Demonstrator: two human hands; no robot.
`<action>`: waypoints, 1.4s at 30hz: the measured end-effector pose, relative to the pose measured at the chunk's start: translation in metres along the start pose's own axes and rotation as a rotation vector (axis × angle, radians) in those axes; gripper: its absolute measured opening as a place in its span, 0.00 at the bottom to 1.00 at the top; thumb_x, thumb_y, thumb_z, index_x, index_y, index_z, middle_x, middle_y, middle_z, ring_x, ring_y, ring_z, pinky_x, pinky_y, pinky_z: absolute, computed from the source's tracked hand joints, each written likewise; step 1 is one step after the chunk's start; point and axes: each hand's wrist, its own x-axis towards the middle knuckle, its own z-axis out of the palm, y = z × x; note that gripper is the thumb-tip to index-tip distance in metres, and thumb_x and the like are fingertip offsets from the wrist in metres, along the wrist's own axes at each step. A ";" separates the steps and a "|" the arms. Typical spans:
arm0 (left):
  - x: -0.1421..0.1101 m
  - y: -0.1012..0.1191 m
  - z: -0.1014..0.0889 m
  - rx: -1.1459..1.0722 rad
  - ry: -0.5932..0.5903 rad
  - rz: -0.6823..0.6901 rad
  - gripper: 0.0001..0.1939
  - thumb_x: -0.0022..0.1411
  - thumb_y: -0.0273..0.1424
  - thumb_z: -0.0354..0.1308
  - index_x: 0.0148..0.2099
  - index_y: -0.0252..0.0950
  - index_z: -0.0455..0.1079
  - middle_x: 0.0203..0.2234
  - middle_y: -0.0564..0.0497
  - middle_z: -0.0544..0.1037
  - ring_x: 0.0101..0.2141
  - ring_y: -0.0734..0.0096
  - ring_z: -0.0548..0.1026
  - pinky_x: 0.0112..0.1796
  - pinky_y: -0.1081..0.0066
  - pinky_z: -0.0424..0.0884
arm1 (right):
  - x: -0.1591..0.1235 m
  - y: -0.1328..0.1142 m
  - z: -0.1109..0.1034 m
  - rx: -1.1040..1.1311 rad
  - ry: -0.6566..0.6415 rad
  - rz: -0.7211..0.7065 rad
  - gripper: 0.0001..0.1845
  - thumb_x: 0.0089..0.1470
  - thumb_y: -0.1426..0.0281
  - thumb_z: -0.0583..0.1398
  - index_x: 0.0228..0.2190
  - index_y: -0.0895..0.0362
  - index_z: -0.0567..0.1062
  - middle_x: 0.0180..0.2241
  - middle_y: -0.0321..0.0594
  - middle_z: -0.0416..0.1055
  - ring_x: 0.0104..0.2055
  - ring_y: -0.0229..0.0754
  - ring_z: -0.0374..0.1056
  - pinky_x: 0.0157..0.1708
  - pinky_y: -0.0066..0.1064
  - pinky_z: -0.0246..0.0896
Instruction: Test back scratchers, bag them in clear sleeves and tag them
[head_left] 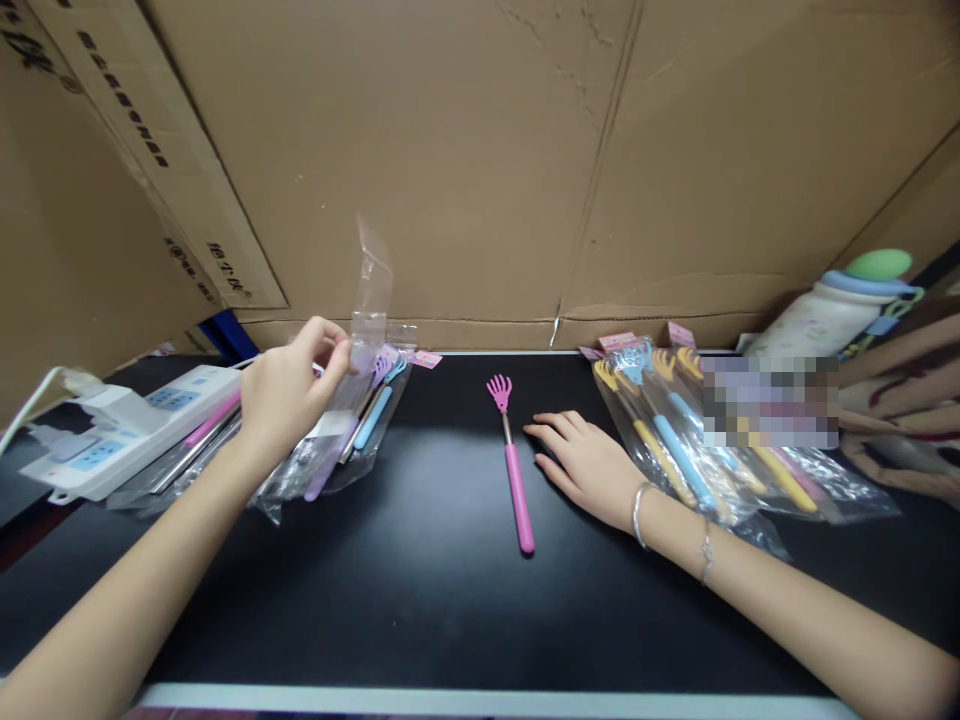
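Note:
A pink back scratcher [517, 495] lies alone on the black table, its claw end pointing away from me. My left hand [296, 380] is raised above the left side, thumb and fingers pinched on a clear plastic bag [373, 285] that sticks up past the fingertips. Under and beyond that hand lie bagged back scratchers with a purple handle [330, 465] and a blue handle [373, 418]. My right hand [589, 462] rests on the table with fingers spread, to the right of the pink back scratcher and not touching it.
Several bagged yellow and blue back scratchers [679, 450] lie at the right. A white power strip [142, 440] with plugs sits at the left. A white bottle [814, 320] stands at the back right, near a blurred bag-like object [915, 400]. Cardboard walls [450, 170] enclose the back.

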 end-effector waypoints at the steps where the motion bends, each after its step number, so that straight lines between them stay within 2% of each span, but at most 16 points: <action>1: 0.000 0.000 -0.001 -0.113 0.042 0.007 0.10 0.65 0.39 0.46 0.39 0.39 0.63 0.27 0.55 0.78 0.28 0.67 0.75 0.30 0.72 0.61 | 0.000 0.000 0.000 0.000 0.000 0.000 0.18 0.60 0.68 0.50 0.49 0.60 0.68 0.50 0.49 0.67 0.51 0.50 0.61 0.47 0.45 0.63; 4: 0.001 -0.002 0.002 -0.588 0.099 0.010 0.09 0.65 0.38 0.47 0.37 0.39 0.59 0.24 0.57 0.74 0.25 0.72 0.73 0.30 0.73 0.65 | 0.000 0.000 0.000 0.007 0.012 -0.010 0.18 0.60 0.68 0.51 0.49 0.61 0.68 0.50 0.50 0.67 0.51 0.50 0.61 0.48 0.46 0.63; 7: 0.001 0.000 0.012 -0.965 0.032 -0.088 0.10 0.63 0.40 0.50 0.36 0.40 0.58 0.22 0.56 0.72 0.22 0.74 0.71 0.25 0.74 0.66 | 0.001 0.000 0.000 0.025 0.047 -0.032 0.17 0.59 0.69 0.51 0.49 0.60 0.68 0.49 0.50 0.69 0.51 0.50 0.62 0.48 0.46 0.64; 11: -0.009 0.012 0.033 -1.126 -0.267 -0.219 0.13 0.58 0.40 0.55 0.37 0.38 0.57 0.23 0.54 0.74 0.22 0.75 0.72 0.24 0.76 0.66 | 0.001 0.001 0.001 0.043 0.076 -0.048 0.17 0.59 0.71 0.51 0.49 0.60 0.68 0.48 0.49 0.70 0.51 0.49 0.62 0.49 0.44 0.64; 14: -0.024 0.023 0.052 -1.164 -0.446 -0.247 0.15 0.57 0.40 0.56 0.39 0.37 0.56 0.27 0.52 0.76 0.24 0.75 0.73 0.25 0.76 0.67 | 0.001 0.001 0.001 0.053 0.079 -0.046 0.17 0.58 0.71 0.51 0.49 0.60 0.67 0.48 0.49 0.70 0.51 0.49 0.62 0.50 0.44 0.64; 18: -0.041 0.029 0.072 -1.089 -0.621 -0.130 0.21 0.59 0.37 0.55 0.50 0.37 0.51 0.34 0.49 0.77 0.30 0.73 0.75 0.30 0.73 0.68 | 0.001 0.002 0.002 0.066 0.094 -0.037 0.20 0.58 0.70 0.52 0.51 0.59 0.66 0.47 0.48 0.70 0.50 0.49 0.63 0.48 0.44 0.65; 21: -0.046 0.028 0.077 -0.989 -0.656 0.041 0.25 0.60 0.34 0.53 0.56 0.37 0.47 0.36 0.48 0.77 0.35 0.71 0.75 0.34 0.71 0.69 | 0.001 0.003 0.002 0.057 0.083 -0.026 0.20 0.57 0.70 0.53 0.52 0.59 0.65 0.46 0.48 0.70 0.49 0.49 0.64 0.47 0.44 0.66; 25: -0.047 0.028 0.071 -0.738 -0.630 0.246 0.16 0.64 0.32 0.49 0.54 0.39 0.57 0.41 0.47 0.75 0.42 0.68 0.73 0.38 0.69 0.69 | 0.002 0.005 0.003 0.039 0.033 -0.030 0.17 0.59 0.68 0.52 0.49 0.59 0.68 0.48 0.49 0.69 0.51 0.49 0.62 0.47 0.45 0.65; 30: -0.051 0.025 0.069 -0.246 -0.457 0.510 0.12 0.64 0.33 0.49 0.49 0.40 0.66 0.46 0.48 0.72 0.48 0.61 0.68 0.48 0.59 0.67 | 0.002 0.005 0.002 0.030 0.034 -0.032 0.17 0.59 0.68 0.52 0.49 0.59 0.69 0.48 0.48 0.68 0.51 0.49 0.63 0.47 0.44 0.65; 36: -0.054 0.025 0.071 -0.122 -0.376 0.584 0.14 0.64 0.36 0.50 0.51 0.41 0.67 0.54 0.46 0.66 0.55 0.57 0.62 0.52 0.55 0.63 | 0.001 0.005 0.001 0.020 0.021 -0.032 0.17 0.60 0.68 0.51 0.49 0.58 0.68 0.49 0.48 0.68 0.51 0.49 0.62 0.46 0.44 0.64; 42: -0.057 0.028 0.069 -0.127 -0.436 0.593 0.20 0.64 0.42 0.50 0.55 0.40 0.63 0.54 0.47 0.67 0.56 0.58 0.61 0.55 0.56 0.60 | 0.002 0.005 0.001 0.030 0.015 -0.020 0.17 0.60 0.68 0.51 0.49 0.59 0.68 0.49 0.48 0.68 0.51 0.49 0.62 0.47 0.44 0.63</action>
